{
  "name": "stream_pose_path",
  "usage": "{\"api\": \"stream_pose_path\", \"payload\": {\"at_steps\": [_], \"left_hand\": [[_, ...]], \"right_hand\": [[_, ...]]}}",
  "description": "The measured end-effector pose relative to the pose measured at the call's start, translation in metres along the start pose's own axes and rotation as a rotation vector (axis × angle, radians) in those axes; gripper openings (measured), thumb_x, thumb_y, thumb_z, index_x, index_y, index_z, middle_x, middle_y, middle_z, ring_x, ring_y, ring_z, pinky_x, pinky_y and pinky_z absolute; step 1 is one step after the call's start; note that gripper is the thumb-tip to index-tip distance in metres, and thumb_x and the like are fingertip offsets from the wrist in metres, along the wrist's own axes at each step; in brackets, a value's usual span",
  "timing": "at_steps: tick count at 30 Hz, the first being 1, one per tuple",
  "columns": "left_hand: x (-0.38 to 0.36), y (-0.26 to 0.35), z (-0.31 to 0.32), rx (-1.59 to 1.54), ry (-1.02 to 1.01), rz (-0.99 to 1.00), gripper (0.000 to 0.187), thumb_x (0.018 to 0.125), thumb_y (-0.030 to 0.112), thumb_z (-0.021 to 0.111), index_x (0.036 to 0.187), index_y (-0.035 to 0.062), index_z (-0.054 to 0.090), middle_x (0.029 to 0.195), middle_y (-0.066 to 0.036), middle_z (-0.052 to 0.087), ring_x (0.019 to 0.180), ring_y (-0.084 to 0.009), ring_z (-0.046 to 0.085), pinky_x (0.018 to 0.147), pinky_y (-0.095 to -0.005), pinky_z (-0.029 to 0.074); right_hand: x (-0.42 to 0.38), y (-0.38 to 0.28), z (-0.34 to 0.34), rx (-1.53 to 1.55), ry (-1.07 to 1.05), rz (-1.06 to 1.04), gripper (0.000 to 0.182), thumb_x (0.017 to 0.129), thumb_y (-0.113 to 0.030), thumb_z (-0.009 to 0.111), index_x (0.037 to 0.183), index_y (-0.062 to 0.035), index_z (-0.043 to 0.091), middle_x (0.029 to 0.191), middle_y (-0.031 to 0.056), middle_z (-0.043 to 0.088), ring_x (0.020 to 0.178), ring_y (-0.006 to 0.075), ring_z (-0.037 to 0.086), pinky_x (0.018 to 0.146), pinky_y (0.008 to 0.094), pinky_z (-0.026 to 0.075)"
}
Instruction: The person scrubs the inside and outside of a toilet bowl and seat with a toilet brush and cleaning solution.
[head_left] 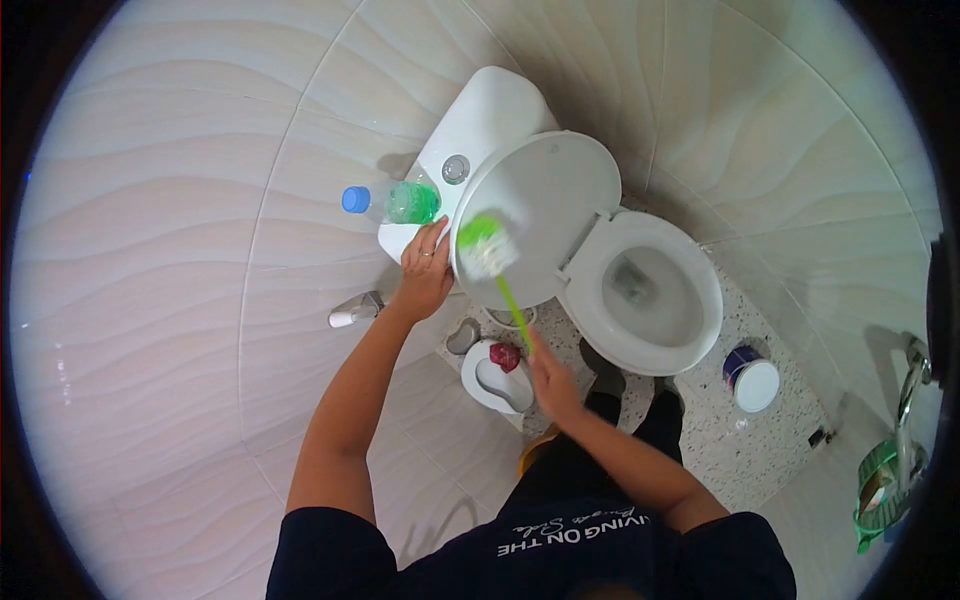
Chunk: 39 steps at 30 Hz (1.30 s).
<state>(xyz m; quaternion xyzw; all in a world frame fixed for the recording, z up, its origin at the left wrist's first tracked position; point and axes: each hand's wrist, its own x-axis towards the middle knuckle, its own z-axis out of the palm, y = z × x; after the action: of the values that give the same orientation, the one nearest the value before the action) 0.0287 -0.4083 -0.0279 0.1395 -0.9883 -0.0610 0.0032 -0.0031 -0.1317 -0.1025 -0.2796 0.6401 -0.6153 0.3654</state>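
Observation:
My right hand [555,380] is closed round the green handle of a toilet brush [513,300]. The brush's green and white head is blurred and lies over the inner face of the raised toilet lid [570,200]. At the lid's left edge, my left hand [427,275] grips the rim, its fingers close to the tank. A clear bottle of green liquid with a blue cap [412,202] stands on the toilet tank [490,105], just beyond those fingers. To the right of the lid is the toilet bowl [660,295], its seat lowered.
A white tub with a dark blue label [757,385] stands on the speckled floor [730,460]. Left of my legs are a white basin-like item [485,385] and a red bundle [504,357]. A green basket [880,490] hangs at the right wall near a tap.

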Motion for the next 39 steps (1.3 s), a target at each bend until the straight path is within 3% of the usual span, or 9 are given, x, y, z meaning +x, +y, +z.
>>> {"api": "stream_pose_path", "payload": {"at_steps": [6, 11, 13, 17, 19, 20, 27, 34, 39], "left_hand": [[-0.005, 0.000, 0.000, 0.073, -0.159, -0.052, 0.075, 0.063, -0.002, 0.055, 0.133, 0.0033, 0.030, 0.143, -0.012, 0.021, 0.131, -0.0326, 0.021, 0.100, -0.0449, 0.023], [-0.005, -0.002, 0.000, -0.004, -0.163, -0.033, 0.077, 0.061, -0.005, 0.053, 0.134, 0.0041, 0.028, 0.143, -0.011, 0.020, 0.131, -0.0321, 0.021, 0.099, -0.0447, 0.023], [-0.007, -0.007, 0.003, 0.000, -0.127, -0.011, 0.077, 0.061, -0.005, 0.052, 0.134, 0.0043, 0.028, 0.144, -0.011, 0.020, 0.131, -0.0319, 0.021, 0.099, -0.0448, 0.022], [-0.005, -0.003, 0.002, 0.025, -0.158, -0.016, 0.079, 0.061, -0.006, 0.053, 0.134, 0.0013, 0.025, 0.145, -0.013, 0.016, 0.130, -0.0345, 0.022, 0.098, -0.0468, 0.023], [-0.006, -0.001, 0.002, 0.002, -0.167, -0.049, 0.077, 0.062, -0.006, 0.051, 0.135, 0.0034, 0.027, 0.144, -0.011, 0.018, 0.130, -0.0325, 0.022, 0.099, -0.0469, 0.022], [-0.006, -0.003, 0.004, 0.021, -0.168, -0.047, 0.076, 0.063, -0.006, 0.050, 0.135, 0.0032, 0.026, 0.145, -0.011, 0.018, 0.131, -0.0334, 0.021, 0.099, -0.0475, 0.022], [-0.005, -0.002, 0.006, 0.107, -0.219, -0.083, 0.072, 0.066, -0.007, 0.048, 0.134, 0.0009, 0.026, 0.146, -0.012, 0.015, 0.133, -0.0363, 0.017, 0.099, -0.0477, 0.022], [-0.004, 0.005, 0.005, 0.104, -0.173, -0.105, 0.066, 0.070, -0.006, 0.049, 0.133, 0.0012, 0.028, 0.147, -0.011, 0.014, 0.133, -0.0354, 0.014, 0.101, -0.0482, 0.021], [-0.008, 0.007, 0.013, 0.006, 0.068, -0.045, 0.064, 0.071, -0.002, 0.055, 0.131, 0.0036, 0.033, 0.139, -0.014, 0.030, 0.128, -0.0367, 0.025, 0.101, -0.0455, 0.023]], "right_hand": [[0.076, -0.039, -0.012, 0.397, 0.221, 0.508, 0.044, 0.095, -0.016, 0.042, 0.138, -0.0104, 0.033, 0.120, 0.0186, 0.055, 0.096, 0.0262, 0.061, 0.078, 0.0303, 0.046], [-0.018, 0.001, 0.049, 0.286, 0.098, 0.378, 0.046, 0.095, -0.018, 0.039, 0.140, -0.0116, 0.028, 0.132, 0.0190, 0.044, 0.108, 0.0254, 0.053, 0.089, 0.0309, 0.040], [-0.035, 0.031, 0.056, -0.190, 0.256, -0.180, 0.048, 0.096, -0.020, 0.037, 0.142, -0.0134, 0.024, 0.073, 0.0032, 0.051, 0.057, 0.0069, 0.047, 0.056, 0.0201, 0.042], [0.022, 0.042, 0.027, -0.219, 0.357, -0.086, 0.048, 0.096, -0.019, 0.037, 0.142, -0.0149, 0.025, 0.075, 0.0063, 0.054, 0.059, 0.0115, 0.052, 0.059, 0.0236, 0.045], [0.053, 0.020, 0.000, 0.210, 0.246, 0.393, 0.048, 0.095, -0.019, 0.039, 0.141, -0.0132, 0.025, 0.133, 0.0215, 0.041, 0.117, 0.0292, 0.048, 0.095, 0.0332, 0.037], [0.051, 0.012, 0.001, 0.212, 0.253, 0.388, 0.048, 0.095, -0.019, 0.039, 0.141, -0.0132, 0.025, 0.133, 0.0215, 0.041, 0.117, 0.0292, 0.048, 0.095, 0.0332, 0.037], [-0.031, -0.008, 0.038, 0.030, -0.001, 0.152, 0.048, 0.095, -0.020, 0.041, 0.141, -0.0196, 0.026, 0.076, 0.0150, 0.058, 0.060, 0.0215, 0.054, 0.061, 0.0363, 0.044], [0.098, -0.003, -0.018, 0.350, 0.276, 0.416, 0.048, 0.096, -0.020, 0.039, 0.142, -0.0175, 0.024, 0.073, 0.0026, 0.044, 0.058, 0.0090, 0.044, 0.054, 0.0243, 0.041], [0.043, -0.033, 0.001, 0.300, 0.202, 0.264, 0.048, 0.096, -0.019, 0.039, 0.142, -0.0185, 0.024, 0.064, 0.0007, 0.039, 0.057, 0.0091, 0.045, 0.053, 0.0227, 0.040]]}}
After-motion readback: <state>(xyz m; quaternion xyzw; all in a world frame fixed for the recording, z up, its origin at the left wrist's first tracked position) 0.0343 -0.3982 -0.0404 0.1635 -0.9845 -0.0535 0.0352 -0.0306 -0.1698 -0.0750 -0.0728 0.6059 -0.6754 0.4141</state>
